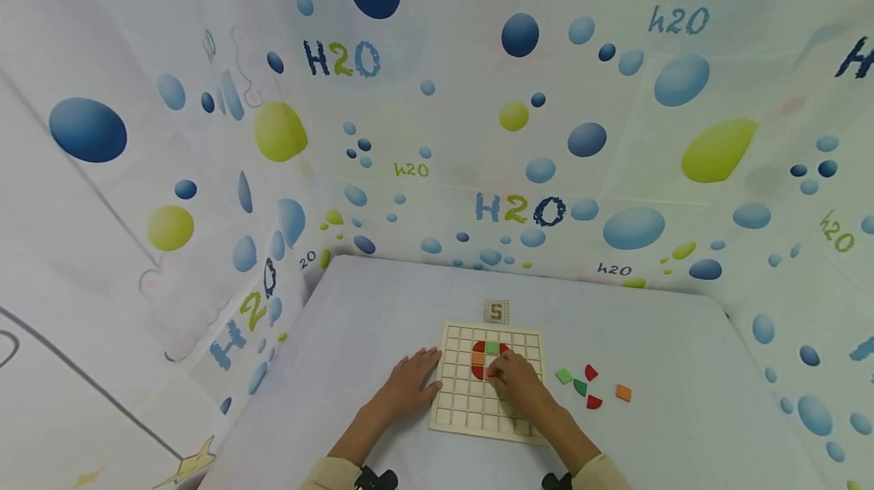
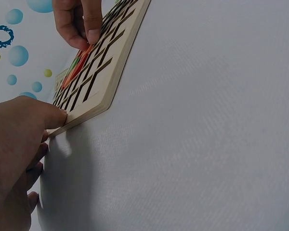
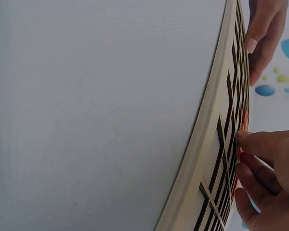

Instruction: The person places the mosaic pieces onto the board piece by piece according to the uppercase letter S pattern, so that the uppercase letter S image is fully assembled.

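A wooden grid board lies on the table with several coloured tiles in its cells. Among them are a red quarter-round tile, an orange square tile and a green square tile. My right hand is over the board's middle, pinching a small red tile between thumb and fingers, low against the grid. The fingers partly cover that tile and the cells under it. My left hand rests at the board's left edge, fingers extended, its thumb on the frame.
A small card with a brown S-shaped pattern lies behind the board. To the right are loose tiles: a light green square, a dark green quarter-round, two red quarter-rounds and an orange square. A printed curtain surrounds the table.
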